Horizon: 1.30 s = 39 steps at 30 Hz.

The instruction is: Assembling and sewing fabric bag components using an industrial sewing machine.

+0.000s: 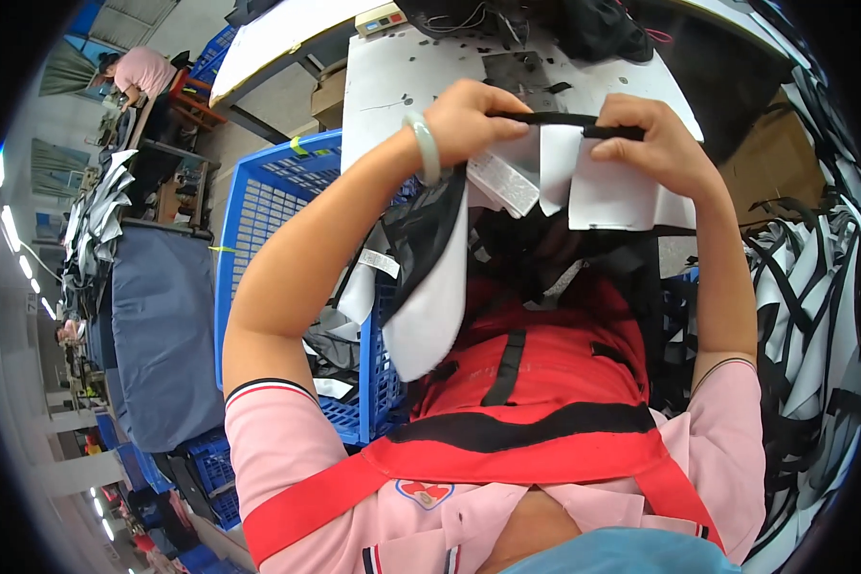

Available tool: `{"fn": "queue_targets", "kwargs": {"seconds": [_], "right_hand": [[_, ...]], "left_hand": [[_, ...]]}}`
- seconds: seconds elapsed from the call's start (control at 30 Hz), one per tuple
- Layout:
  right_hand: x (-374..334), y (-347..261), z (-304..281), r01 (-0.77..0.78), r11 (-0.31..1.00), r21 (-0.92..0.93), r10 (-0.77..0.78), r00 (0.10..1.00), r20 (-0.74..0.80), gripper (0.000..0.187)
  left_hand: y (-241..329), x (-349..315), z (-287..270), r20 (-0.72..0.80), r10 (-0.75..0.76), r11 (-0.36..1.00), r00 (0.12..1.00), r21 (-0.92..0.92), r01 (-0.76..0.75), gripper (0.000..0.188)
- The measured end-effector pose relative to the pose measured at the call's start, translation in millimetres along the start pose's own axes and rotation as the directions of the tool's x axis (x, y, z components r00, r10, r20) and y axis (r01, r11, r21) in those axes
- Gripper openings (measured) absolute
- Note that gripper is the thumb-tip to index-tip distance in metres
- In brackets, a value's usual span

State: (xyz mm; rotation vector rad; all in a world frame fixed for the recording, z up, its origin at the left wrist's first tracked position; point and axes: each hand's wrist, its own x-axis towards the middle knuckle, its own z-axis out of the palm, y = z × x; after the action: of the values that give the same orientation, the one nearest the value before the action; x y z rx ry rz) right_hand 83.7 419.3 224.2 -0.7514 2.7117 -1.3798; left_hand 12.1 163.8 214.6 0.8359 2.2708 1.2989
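A narrow black fabric strap (560, 119) is stretched between my two hands above the near edge of a white table (392, 81). My left hand (469, 122), with a pale bangle at its wrist, pinches the strap's left part. On the right, my right hand (662, 143) is closed on the strap between thumb and fingers. White fabric pieces (610, 196) hang below the strap. Beside my left hand dangles a white printed label (503, 184). A black-and-white fabric panel (430, 320) hangs under my left wrist, over the basket's side.
A blue plastic basket (258, 177) holding fabric pieces stands at my left. Black-and-white strips (813, 316) are piled at the right. Black fabric (593, 29) and small dark scraps lie at the table's back. Another person (145, 75) bends over a bench at the far left.
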Motion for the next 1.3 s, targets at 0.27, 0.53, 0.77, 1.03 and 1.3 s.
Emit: {"fn": "queue_targets", "kwargs": {"seconds": [0.27, 0.53, 0.77, 1.03, 1.3], "right_hand": [[32.5, 23.4, -6.9, -0.043, 0.999, 0.008, 0.043, 0.999, -0.030, 0.032], [59.1, 50.7, -15.9, -0.075, 0.995, -0.071, 0.070, 0.994, -0.079, 0.030], [67.3, 58.4, -17.8, -0.098, 0.994, -0.043, 0.095, 0.992, -0.079, 0.031], [77.1, 69.9, -21.5, -0.171, 0.985, -0.012, 0.170, 0.982, -0.078, 0.041], [92.0, 91.5, -30.7, -0.283, 0.955, 0.088, 0.290, 0.954, -0.075, 0.049]], "left_hand": [[-7.6, 21.6, -17.1, -0.071, -0.174, 0.959, 0.982, -0.240, 0.152, 0.028], [-21.3, 55.6, -20.9, -0.180, -0.160, 0.975, 0.971, -0.184, 0.126, 0.027], [-34.8, 70.6, -24.7, -0.183, -0.169, 0.952, 0.968, -0.284, 0.112, 0.031], [-40.0, 81.6, -30.1, -0.198, -0.098, 0.983, 0.975, -0.175, 0.063, 0.035], [-46.3, 95.4, -35.8, -0.253, -0.070, 0.994, 0.965, -0.094, 0.048, 0.031]]}}
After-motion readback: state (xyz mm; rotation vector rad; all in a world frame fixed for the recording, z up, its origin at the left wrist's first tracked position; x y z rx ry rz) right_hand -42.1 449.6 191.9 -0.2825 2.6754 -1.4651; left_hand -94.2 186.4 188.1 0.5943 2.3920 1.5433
